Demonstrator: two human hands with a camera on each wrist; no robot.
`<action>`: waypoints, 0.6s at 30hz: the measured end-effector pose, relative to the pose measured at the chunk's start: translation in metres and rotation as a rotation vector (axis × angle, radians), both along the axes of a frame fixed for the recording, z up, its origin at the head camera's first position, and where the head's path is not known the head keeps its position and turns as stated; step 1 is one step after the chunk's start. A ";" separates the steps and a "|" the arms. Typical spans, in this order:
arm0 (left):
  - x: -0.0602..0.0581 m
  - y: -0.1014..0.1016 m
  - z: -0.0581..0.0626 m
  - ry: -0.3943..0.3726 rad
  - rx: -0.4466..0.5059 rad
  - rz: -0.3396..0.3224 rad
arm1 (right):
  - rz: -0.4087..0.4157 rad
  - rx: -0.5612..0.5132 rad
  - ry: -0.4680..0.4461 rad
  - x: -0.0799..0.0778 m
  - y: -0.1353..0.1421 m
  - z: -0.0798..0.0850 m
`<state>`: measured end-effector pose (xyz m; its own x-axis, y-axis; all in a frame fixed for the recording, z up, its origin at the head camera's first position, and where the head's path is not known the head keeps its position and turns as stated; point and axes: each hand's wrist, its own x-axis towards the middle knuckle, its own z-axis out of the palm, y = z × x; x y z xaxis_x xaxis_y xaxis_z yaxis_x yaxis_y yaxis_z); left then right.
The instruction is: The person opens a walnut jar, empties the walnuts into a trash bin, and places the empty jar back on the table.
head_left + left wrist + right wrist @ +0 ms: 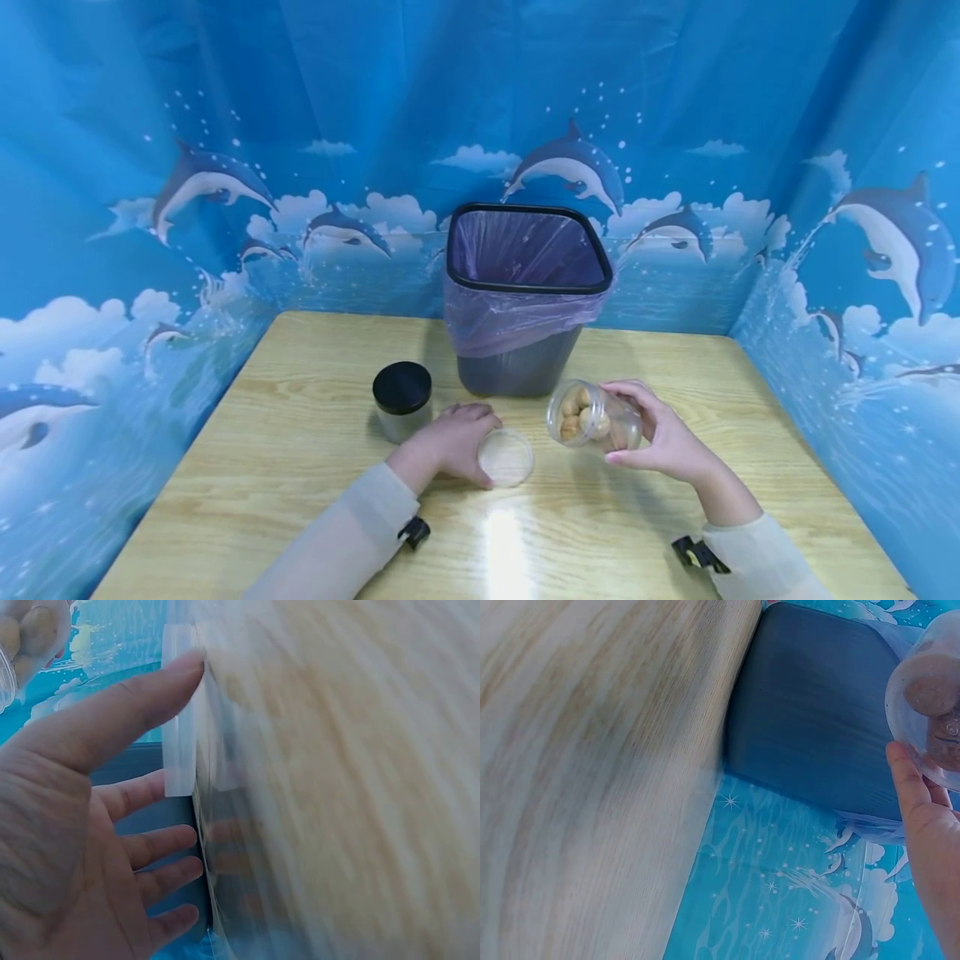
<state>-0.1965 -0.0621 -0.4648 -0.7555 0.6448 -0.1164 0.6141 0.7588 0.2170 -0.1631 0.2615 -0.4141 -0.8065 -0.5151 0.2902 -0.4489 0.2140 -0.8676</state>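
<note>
My right hand [660, 437] grips a clear jar [592, 417] of round pale snacks, held above the table and tipped on its side with the open mouth facing left. In the right wrist view the jar [934, 712] shows at the top right above my palm [922, 825]. My left hand [461, 437] lies on the table with fingers relaxed. Its thumb touches a clear round lid [506, 457] lying flat on the wood. The left wrist view shows my thumb tip against the lid's [178, 750] rim and the fingers [161, 844] spread loose.
A dark bin [525, 358] lined with a purple bag stands behind the hands at mid-table. A steel jar with a black lid [402, 400] stands left of my left hand. Blue dolphin curtains wall in the wooden table [300, 467] on three sides.
</note>
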 end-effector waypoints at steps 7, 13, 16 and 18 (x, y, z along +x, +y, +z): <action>0.001 -0.001 0.003 -0.022 -0.006 0.019 | 0.008 -0.003 0.016 -0.003 0.002 -0.004; 0.002 -0.002 0.005 -0.044 -0.031 0.029 | 0.006 -0.009 0.012 -0.002 0.003 -0.003; 0.002 -0.003 0.005 -0.049 -0.029 0.031 | 0.003 -0.013 0.012 -0.002 0.003 -0.003; 0.003 -0.003 0.006 -0.051 -0.023 0.031 | -0.002 -0.013 0.014 -0.002 0.003 -0.002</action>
